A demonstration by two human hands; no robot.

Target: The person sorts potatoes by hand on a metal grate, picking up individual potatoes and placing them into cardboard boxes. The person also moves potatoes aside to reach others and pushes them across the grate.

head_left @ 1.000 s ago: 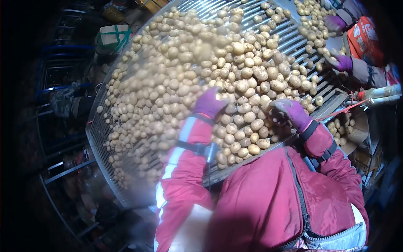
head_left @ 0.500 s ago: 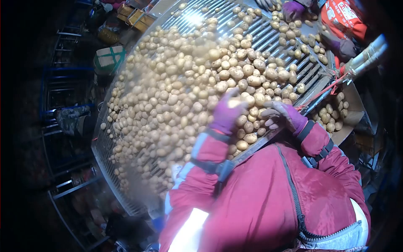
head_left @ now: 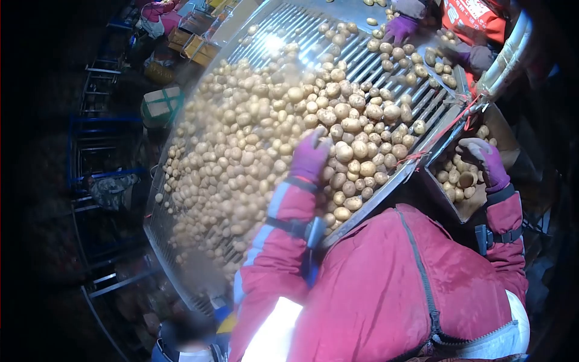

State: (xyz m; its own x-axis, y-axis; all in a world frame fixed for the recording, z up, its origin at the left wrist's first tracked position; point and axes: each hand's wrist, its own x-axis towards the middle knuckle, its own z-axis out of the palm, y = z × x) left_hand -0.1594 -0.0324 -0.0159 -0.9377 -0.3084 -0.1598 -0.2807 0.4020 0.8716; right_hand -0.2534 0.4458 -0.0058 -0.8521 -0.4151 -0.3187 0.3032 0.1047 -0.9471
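Note:
Many potatoes cover the slatted metal table. My left hand, in a purple glove, rests on the potatoes near the table's front edge, fingers curled; whether it holds one is hidden. Off the table's right side, my right hand, also gloved, is over a cardboard box with potatoes in it. Its fingers point left and bend down above them. A brownish round potato lies just below the fingers, apparently apart from them.
Another person's gloved hands are among potatoes at the table's far right. A pipe with red string stands at the right corner. A green-strapped box is beyond the left edge. Part of another person shows at the bottom left.
My right hand has moved from the table's edge to over the cardboard box. My left hand has shifted slightly over the potatoes. The view has turned, bringing the box further into sight.

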